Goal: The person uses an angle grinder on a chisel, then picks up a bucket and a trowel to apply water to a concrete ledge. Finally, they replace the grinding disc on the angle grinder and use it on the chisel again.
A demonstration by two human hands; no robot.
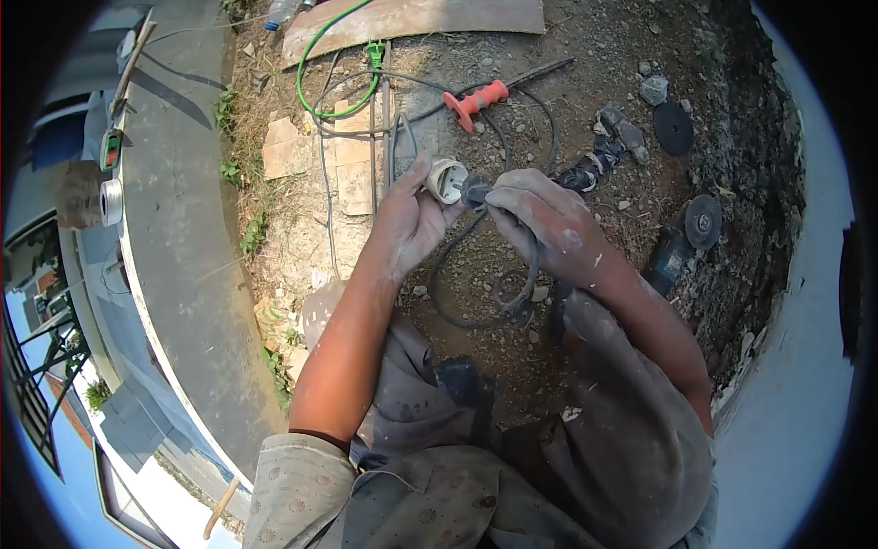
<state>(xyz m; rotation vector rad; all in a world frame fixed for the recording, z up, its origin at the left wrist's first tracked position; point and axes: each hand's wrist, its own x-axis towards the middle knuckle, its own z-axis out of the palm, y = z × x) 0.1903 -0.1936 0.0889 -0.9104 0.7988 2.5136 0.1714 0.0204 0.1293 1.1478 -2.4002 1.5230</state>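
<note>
In my left hand is a round white power socket, its face turned to the right. My right hand grips a dark power plug close beside the socket face; whether its pins are inside cannot be made out. A grey cable hangs from the right hand and loops over the dirt below. Both hands are dusted with pale powder.
A chisel with a red hand guard, a green cord with plug and a board lie ahead. To the right are an angle grinder, a dark disc and a taped tool. A white wall bounds the right.
</note>
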